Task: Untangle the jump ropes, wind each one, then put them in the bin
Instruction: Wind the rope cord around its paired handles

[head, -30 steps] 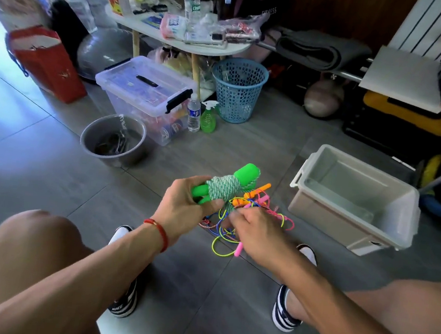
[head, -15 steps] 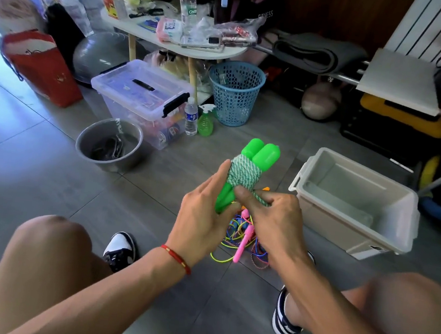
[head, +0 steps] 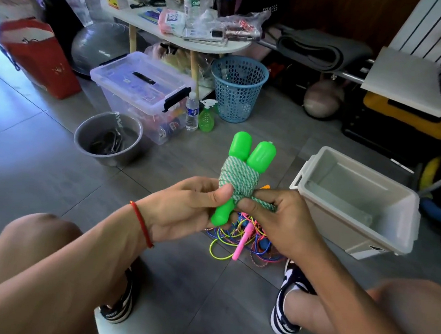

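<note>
A green jump rope (head: 244, 166) stands upright in front of me, its green-and-white cord wound round the two green handles. My left hand (head: 182, 206) grips the lower part of the handles, thumb pressed on the winding. My right hand (head: 282, 217) pinches the loose end of the cord at the bundle's right side. Below my hands, a tangle of thin coloured ropes (head: 244, 240) with a pink handle lies on the floor between my feet. The white bin (head: 357, 200) stands open to the right with nothing visible inside.
A grey metal bowl (head: 108, 138) holding dark items sits on the floor at left. Behind it stand a clear lidded box (head: 140, 90), a water bottle, a green spray bottle (head: 206, 116) and a blue basket (head: 237, 87). My knees and shoes frame the floor below.
The wound green rope has swung from lying sideways to standing upright and risen. My right hand left the floor tangle and now pinches the cord's end.
</note>
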### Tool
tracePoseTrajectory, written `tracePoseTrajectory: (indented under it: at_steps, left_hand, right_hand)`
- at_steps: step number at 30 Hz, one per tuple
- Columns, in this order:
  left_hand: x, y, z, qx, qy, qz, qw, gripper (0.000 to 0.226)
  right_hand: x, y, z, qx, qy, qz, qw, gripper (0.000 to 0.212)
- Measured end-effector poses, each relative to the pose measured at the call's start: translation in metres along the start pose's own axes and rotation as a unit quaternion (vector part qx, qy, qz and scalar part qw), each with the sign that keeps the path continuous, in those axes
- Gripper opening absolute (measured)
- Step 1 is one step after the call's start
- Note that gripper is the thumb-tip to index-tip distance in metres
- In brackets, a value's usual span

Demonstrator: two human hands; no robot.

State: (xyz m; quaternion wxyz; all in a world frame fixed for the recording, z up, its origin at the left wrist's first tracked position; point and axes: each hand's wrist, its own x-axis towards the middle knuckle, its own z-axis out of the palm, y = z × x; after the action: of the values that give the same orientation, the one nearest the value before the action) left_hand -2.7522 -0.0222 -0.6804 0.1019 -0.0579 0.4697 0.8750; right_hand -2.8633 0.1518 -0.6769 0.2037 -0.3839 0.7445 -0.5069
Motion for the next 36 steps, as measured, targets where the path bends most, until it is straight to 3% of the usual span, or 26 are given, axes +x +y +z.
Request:
tracePoseTrajectory:
  at_steps: [5, 10, 15, 17, 21, 29, 33, 36]
  left_hand:
    - [0.006, -0.004, 0.005, 0.088, 0.094, 0.054, 0.99, 0.04]
    - [0.014, -0.013, 0.01, 0.23, 0.234, 0.117, 0.937, 0.036]
    - [0.017, -0.015, 0.005, 0.357, 0.33, 0.104, 0.868, 0.053]
    - [0.018, -0.016, 0.006, 0.406, 0.349, 0.096, 0.839, 0.049]
    - [0.015, -0.012, 0.013, 0.48, 0.346, 0.115, 0.798, 0.037]
    - [0.01, -0.008, 0.017, 0.608, 0.31, 0.133, 0.719, 0.059]
    - [0.012, -0.012, 0.023, 0.646, 0.295, 0.105, 0.696, 0.071]
    - [0.009, -0.008, 0.025, 0.66, 0.289, 0.129, 0.681, 0.08]
  right_hand:
    - [-0.003, 0.002, 0.0, -0.208, 0.063, 0.046, 0.975, 0.06]
    - [0.0, -0.008, 0.017, -0.32, 0.022, 0.048, 0.946, 0.032]
    - [-0.004, -0.011, 0.015, -0.379, 0.018, -0.059, 0.923, 0.029]
    - [-0.003, -0.009, 0.015, -0.381, 0.036, -0.098, 0.919, 0.034]
    - [-0.004, -0.007, 0.007, -0.342, 0.076, -0.117, 0.929, 0.029]
    - [-0.01, -0.008, -0.003, -0.245, 0.041, -0.061, 0.967, 0.007]
    - [-0.011, -0.007, 0.0, -0.251, 0.004, -0.049, 0.967, 0.02]
    - [-0.01, -0.01, -0.002, -0.227, 0.004, -0.023, 0.974, 0.023]
